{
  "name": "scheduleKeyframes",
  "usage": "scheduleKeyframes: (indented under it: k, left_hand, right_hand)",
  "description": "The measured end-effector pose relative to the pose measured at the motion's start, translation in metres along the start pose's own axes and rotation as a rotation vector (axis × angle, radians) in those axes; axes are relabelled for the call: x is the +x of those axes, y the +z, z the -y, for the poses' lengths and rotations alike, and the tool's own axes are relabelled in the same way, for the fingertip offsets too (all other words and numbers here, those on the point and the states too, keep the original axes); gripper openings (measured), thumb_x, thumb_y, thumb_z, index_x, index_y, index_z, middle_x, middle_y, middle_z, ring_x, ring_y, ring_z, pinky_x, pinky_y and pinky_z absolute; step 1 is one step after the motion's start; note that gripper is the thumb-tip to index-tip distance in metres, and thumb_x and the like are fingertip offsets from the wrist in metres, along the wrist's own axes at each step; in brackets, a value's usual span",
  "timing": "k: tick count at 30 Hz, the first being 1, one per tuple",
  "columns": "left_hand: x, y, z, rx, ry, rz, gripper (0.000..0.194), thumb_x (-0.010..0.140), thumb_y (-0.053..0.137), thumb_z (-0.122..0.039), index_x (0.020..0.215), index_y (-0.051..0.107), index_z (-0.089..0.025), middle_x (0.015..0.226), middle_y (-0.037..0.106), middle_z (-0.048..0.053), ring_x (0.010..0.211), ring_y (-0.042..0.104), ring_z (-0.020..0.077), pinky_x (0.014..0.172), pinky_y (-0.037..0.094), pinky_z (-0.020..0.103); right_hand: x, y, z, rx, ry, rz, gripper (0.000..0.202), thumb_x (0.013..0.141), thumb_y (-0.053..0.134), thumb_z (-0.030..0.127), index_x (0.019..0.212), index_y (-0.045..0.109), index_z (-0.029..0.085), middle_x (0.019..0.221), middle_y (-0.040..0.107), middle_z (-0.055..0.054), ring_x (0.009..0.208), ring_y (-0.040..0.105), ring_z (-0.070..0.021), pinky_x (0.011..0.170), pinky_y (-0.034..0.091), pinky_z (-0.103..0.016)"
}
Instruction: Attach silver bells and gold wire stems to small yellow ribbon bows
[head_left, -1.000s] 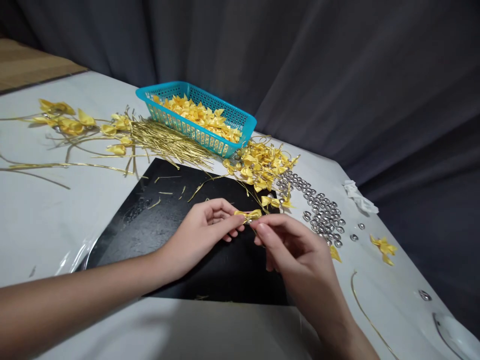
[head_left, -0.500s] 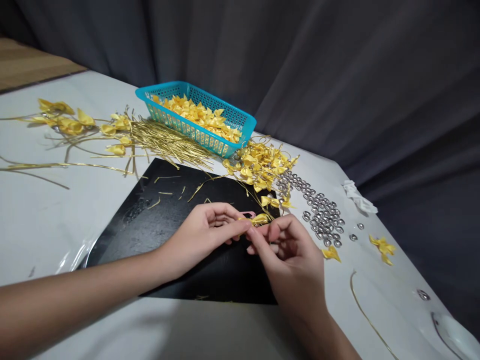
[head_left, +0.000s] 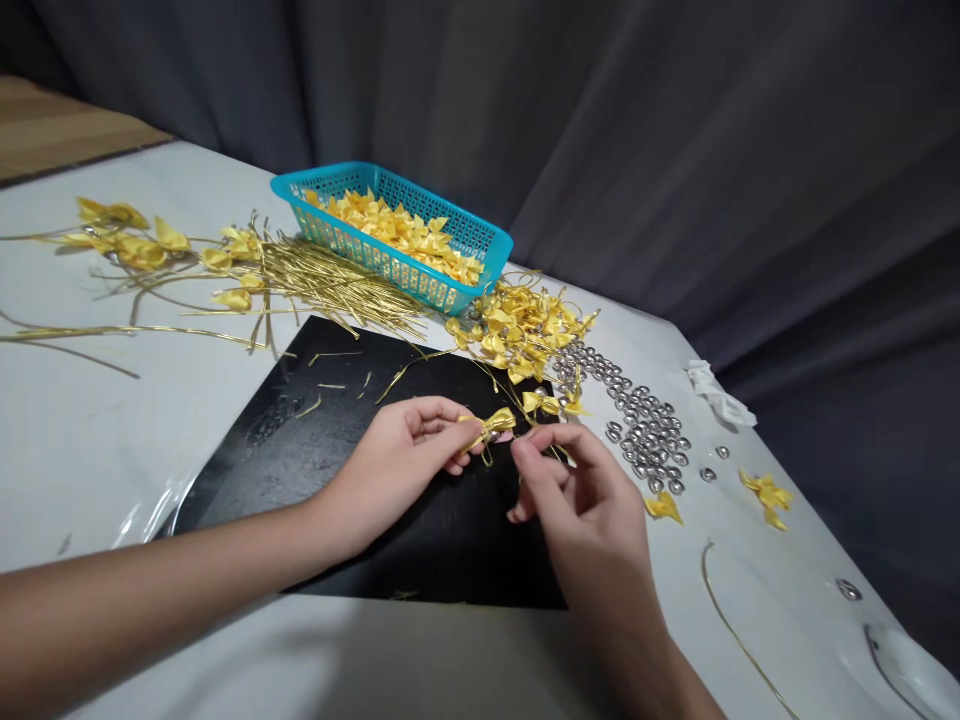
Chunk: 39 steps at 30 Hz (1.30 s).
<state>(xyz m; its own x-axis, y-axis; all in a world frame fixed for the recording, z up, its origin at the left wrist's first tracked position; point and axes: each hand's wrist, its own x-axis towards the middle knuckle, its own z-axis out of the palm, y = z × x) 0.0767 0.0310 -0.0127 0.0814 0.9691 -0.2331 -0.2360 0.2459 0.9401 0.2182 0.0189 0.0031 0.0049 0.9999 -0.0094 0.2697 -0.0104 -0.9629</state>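
My left hand (head_left: 409,460) pinches a yellow ribbon bow (head_left: 495,422) between thumb and fingers, above a black mat (head_left: 360,540). A small gold cord loop (head_left: 487,455) hangs below the bow's middle. Just right of the bow, a short gap away, my right hand (head_left: 581,490) is closed with thumb and forefinger tips together. Whatever lies between those tips is too small to make out. Part of a pink object (head_left: 505,436) shows behind the bow; the rest is hidden.
A blue basket (head_left: 480,262) holds many yellow bows, with cut gold cords (head_left: 337,285) before it. To its right are a heap of corded bows (head_left: 525,325) and many silver metal pieces (head_left: 649,435). More bows (head_left: 142,250) lie left. A grey curtain (head_left: 600,130) hangs behind the white table (head_left: 90,440).
My right hand has drawn away from the bow, slightly right and down. The left hand has lifted and tilted the bow, so its cord loop now shows.
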Motion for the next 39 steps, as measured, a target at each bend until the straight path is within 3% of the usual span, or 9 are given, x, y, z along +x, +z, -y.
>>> scheduleKeyframes:
  k: [3,7,12,14,17,19,23,28,39]
  left_hand:
    - [-0.0009,0.0000,-0.0005,0.016,0.003,0.008,0.015,0.073,0.064,-0.025,0.066,0.061,-0.013,0.058,0.057,-0.004,0.054,0.048,0.0071,0.054,0.039,0.018]
    - [-0.0019,-0.0014,0.0011,-0.008,0.004,0.017,0.014,0.073,0.064,-0.027,0.069,0.062,-0.014,0.058,0.058,-0.003,0.056,0.050,0.0085,0.055,0.039,0.019]
    - [-0.0014,-0.0015,0.0013,-0.041,-0.019,0.079,0.014,0.074,0.063,-0.027,0.068,0.061,-0.014,0.054,0.057,-0.004,0.054,0.049,0.0073,0.054,0.038,0.017]
    - [-0.0012,-0.0009,0.0006,-0.022,-0.021,0.079,0.013,0.074,0.063,-0.025,0.068,0.060,-0.014,0.054,0.058,-0.004,0.054,0.049,0.0075,0.054,0.039,0.017]
    - [-0.0006,-0.0002,0.0000,0.015,-0.008,0.050,0.012,0.073,0.062,-0.023,0.068,0.060,-0.014,0.054,0.057,-0.004,0.053,0.048,0.0076,0.054,0.039,0.018]
    - [-0.0001,-0.0002,0.0001,0.026,0.009,0.045,0.011,0.073,0.062,-0.023,0.067,0.060,-0.014,0.053,0.055,-0.005,0.052,0.048,0.0076,0.055,0.040,0.019]
    - [0.0001,-0.0006,0.0008,0.033,0.036,0.069,0.011,0.074,0.062,-0.023,0.066,0.059,-0.014,0.053,0.053,-0.006,0.052,0.048,0.0071,0.055,0.040,0.019]
    - [-0.0011,-0.0007,0.0013,0.055,0.033,0.087,0.013,0.073,0.064,-0.026,0.067,0.061,-0.015,0.057,0.055,-0.005,0.055,0.049,0.0078,0.055,0.040,0.019]
    - [-0.0040,-0.0010,0.0011,0.040,0.038,0.177,0.013,0.069,0.067,-0.028,0.067,0.063,-0.015,0.055,0.054,-0.005,0.054,0.048,0.0086,0.054,0.040,0.020]
  right_hand:
    - [0.0024,-0.0056,0.0014,0.009,0.202,0.208,0.027,0.080,0.056,0.042,0.075,0.058,0.016,0.042,0.045,0.006,0.039,0.044,-0.0070,0.043,0.044,-0.019]
    - [0.0035,-0.0075,0.0039,0.148,0.409,0.420,0.029,0.077,0.059,0.043,0.077,0.063,0.014,0.042,0.047,0.006,0.037,0.043,-0.0062,0.041,0.044,-0.018]
    - [0.0038,-0.0058,0.0053,0.346,0.525,0.432,0.024,0.075,0.063,0.038,0.076,0.064,0.014,0.071,0.060,0.001,0.038,0.037,-0.0011,0.036,0.043,-0.015]
    - [0.0048,-0.0058,0.0048,0.357,0.524,0.405,0.021,0.073,0.065,0.035,0.075,0.062,0.014,0.067,0.059,0.003,0.037,0.034,0.0000,0.036,0.042,-0.013]
    - [0.0061,-0.0056,0.0039,0.252,0.431,0.318,0.022,0.071,0.067,0.036,0.075,0.060,0.015,0.047,0.049,0.007,0.036,0.037,-0.0027,0.038,0.042,-0.014]
    - [0.0059,-0.0047,0.0039,0.122,0.294,0.228,0.020,0.069,0.068,0.033,0.073,0.059,0.016,0.045,0.046,0.008,0.038,0.041,-0.0049,0.040,0.042,-0.017]
    - [0.0028,-0.0019,0.0033,-0.155,-0.018,0.100,0.010,0.072,0.062,0.026,0.070,0.060,0.017,0.058,0.053,0.003,0.042,0.041,-0.0062,0.038,0.038,-0.018]
    - [-0.0009,-0.0016,-0.0024,-0.372,-0.343,0.050,0.006,0.078,0.056,0.017,0.074,0.060,0.018,0.067,0.058,0.001,0.043,0.041,-0.0059,0.042,0.038,-0.020]
    - [0.0012,-0.0043,0.0013,-0.447,-0.512,0.020,0.011,0.079,0.056,0.013,0.080,0.065,0.017,0.063,0.060,0.000,0.044,0.043,-0.0074,0.039,0.035,-0.020]
